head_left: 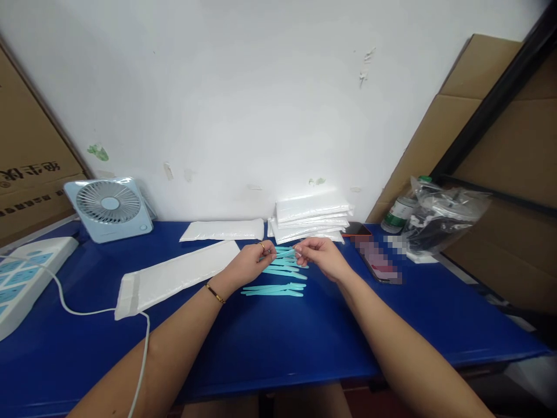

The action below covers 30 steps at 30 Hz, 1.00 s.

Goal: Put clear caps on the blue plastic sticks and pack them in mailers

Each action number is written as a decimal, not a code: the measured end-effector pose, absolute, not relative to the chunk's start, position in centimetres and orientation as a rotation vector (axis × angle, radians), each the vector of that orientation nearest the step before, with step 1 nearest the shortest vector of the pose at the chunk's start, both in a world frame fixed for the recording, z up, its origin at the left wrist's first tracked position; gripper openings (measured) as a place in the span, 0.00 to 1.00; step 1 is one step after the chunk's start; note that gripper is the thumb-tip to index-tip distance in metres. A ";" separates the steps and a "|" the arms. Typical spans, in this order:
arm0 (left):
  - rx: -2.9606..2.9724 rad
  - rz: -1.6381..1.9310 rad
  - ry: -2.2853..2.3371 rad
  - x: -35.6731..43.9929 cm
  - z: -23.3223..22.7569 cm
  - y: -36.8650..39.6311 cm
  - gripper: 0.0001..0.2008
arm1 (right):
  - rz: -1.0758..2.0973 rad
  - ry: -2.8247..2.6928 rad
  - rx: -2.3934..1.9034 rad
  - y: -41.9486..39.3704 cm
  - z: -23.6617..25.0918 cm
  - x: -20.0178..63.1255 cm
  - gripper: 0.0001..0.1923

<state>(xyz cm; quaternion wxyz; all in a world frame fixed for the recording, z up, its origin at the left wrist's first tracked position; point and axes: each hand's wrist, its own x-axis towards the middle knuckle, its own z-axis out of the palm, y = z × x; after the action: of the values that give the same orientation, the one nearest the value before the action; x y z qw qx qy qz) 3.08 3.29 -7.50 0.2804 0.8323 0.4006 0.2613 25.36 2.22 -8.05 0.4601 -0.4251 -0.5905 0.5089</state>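
Mid-desk, toward the back edge: teal strips [285, 262] lie in a loose pile on the blue desk [270, 342], a second small bundle just nearer the front edge.
Left hand [250, 264]: fingers pinched on the left end of one teal strip, held just above the pile.
Right hand [319, 255]: fingers pinched on the same strip's right end.
Back edge: stack of white pouches [311, 217], a single white pouch [221, 230] to its left.
Left of the hands: long white pouch [174, 277], lying slantwise.
Back left corner: small fan [108, 208].
Right side: phone [376, 261], plastic bag [439, 220].
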 end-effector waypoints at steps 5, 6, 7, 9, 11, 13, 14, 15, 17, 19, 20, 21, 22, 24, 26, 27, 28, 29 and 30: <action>2.330 0.657 1.142 2.8 -8.0 3.8 0.11 | 0.929 -1.510 -1.271 3.6 -8.4 28.4 0.22; 2.358 0.642 1.166 2.7 -8.1 3.9 0.11 | 0.753 -1.529 -1.385 4.0 -8.5 29.5 0.21; 2.384 0.632 1.184 2.6 -8.2 4.0 0.12 | 0.586 -1.559 -1.505 4.4 -8.6 30.5 0.19; 2.418 0.633 1.197 2.6 -8.2 4.0 0.13 | 0.389 -1.638 -1.674 5.0 -9.0 31.8 0.15; 2.429 0.617 1.185 2.7 -8.0 3.7 0.13 | 0.324 -1.729 -1.754 5.3 -9.6 32.0 0.13; 2.437 0.517 1.130 2.8 -7.6 3.2 0.13 | 0.315 -1.813 -1.773 5.6 -10.2 31.2 0.13; 2.441 0.447 1.088 2.9 -7.4 2.9 0.13 | 0.317 -1.852 -1.767 5.7 -10.5 30.7 0.12; 2.444 0.379 1.047 3.0 -7.3 2.7 0.13 | 0.321 -1.888 -1.755 5.8 -10.8 30.2 0.12; 2.443 0.283 1.001 3.1 -7.1 2.3 0.12 | 0.313 -1.944 -1.737 5.9 -11.1 29.6 0.09; 2.421 0.244 1.013 3.2 -7.1 2.2 0.09 | 0.267 -1.983 -1.753 5.9 -11.1 29.6 0.06; 2.405 0.235 1.026 3.2 -7.1 2.1 0.08 | 0.231 -2.001 -1.775 5.9 -11.0 29.7 0.05; 2.390 0.229 1.033 3.3 -7.2 2.1 0.07 | 0.190 -2.018 -1.801 5.9 -11.0 29.8 0.04; 2.380 0.231 1.035 3.3 -7.3 2.1 0.06 | 0.143 -2.034 -1.829 5.8 -10.9 30.0 0.04; 2.381 0.260 1.038 3.4 -7.5 2.2 0.06 | 0.054 -2.069 -1.880 5.7 -10.8 30.0 0.04; 2.381 0.309 1.053 3.3 -7.6 2.4 0.06 | -0.001 -2.097 -1.900 5.7 -10.7 29.8 0.03; 2.370 0.340 1.068 3.2 -7.7 2.5 0.07 | -0.004 -2.105 -1.891 5.6 -10.7 29.7 0.03; 2.356 0.374 1.090 3.1 -7.7 2.8 0.08 | 0.022 -2.102 -1.867 5.5 -10.6 29.7 0.02; 2.342 0.413 1.113 3.0 -7.8 3.0 0.09 | 0.089 -2.085 -1.825 5.3 -10.4 29.7 0.02; 2.332 0.453 1.139 2.8 -7.8 3.3 0.10 | 0.207 -2.056 -1.762 5.1 -10.2 29.8 0.02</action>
<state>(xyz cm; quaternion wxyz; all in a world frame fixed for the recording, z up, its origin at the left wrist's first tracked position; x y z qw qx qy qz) 2.79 3.26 -7.81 0.2505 0.8569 0.4186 0.1666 29.83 5.13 -10.21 0.2112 -0.6342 -0.7401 0.0744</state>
